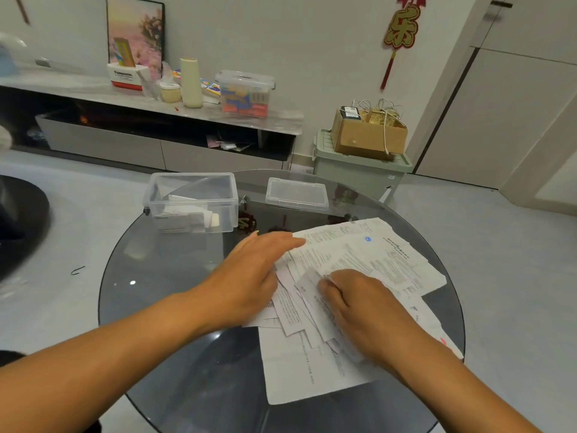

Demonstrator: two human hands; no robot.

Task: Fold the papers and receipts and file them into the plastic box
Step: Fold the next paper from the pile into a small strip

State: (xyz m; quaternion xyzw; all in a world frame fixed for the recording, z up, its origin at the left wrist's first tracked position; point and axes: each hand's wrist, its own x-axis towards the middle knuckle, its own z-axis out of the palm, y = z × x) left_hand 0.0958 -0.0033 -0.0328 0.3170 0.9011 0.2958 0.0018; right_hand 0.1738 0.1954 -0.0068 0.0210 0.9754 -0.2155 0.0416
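On the round dark glass table (175, 276), the left hand (249, 276) presses flat fingers on the messy white paper pile (359, 264) while the right hand (359, 304) pinches one small receipt (307, 281) to fold next (the clear plastic box (192, 201) waits behind, lid off).

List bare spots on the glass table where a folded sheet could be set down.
Free: the glass table left of the left hand, in front of the plastic box, and the near-left edge under the left forearm. A narrow strip lies between box and lid. Crowded: the right half, under the paper pile and right hand.
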